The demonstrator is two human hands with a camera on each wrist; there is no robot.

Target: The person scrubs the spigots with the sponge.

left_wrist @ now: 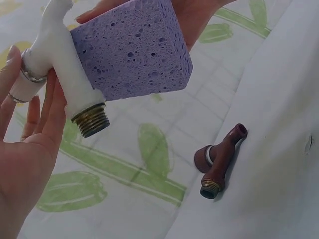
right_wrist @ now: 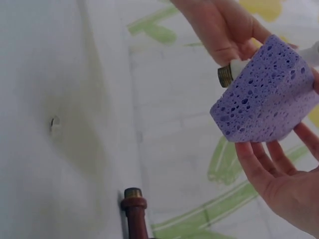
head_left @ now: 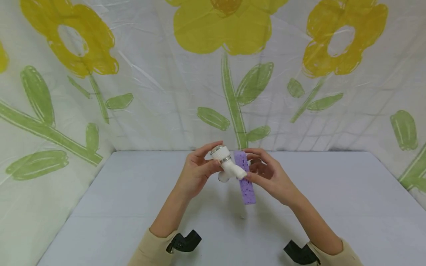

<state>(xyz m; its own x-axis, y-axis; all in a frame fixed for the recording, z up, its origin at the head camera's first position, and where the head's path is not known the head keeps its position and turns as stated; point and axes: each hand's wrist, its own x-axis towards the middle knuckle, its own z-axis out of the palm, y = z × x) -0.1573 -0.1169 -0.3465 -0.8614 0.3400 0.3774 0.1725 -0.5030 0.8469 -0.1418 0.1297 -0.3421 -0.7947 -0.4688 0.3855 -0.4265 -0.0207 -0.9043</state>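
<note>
A white tap point(head_left: 227, 165) is held above the desk point(head_left: 332, 207), the left hand point(head_left: 196, 171) curled round its body. A purple sponge point(head_left: 245, 181) is pinched against it by the right hand point(head_left: 271, 177). With so light a grip, the tap could be levered loose by a hard wipe and dropped beside the brown tap point(left_wrist: 219, 162).

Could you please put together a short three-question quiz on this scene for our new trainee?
1. True or false: the left hand holds the white tap.
2. What does the right hand press against the tap? A) cloth B) purple sponge C) brush
3. Where does the brown tap lie?

Key: 1. True. 2. B. 3. On the table, apart from both hands, near the flowered backdrop.
</note>
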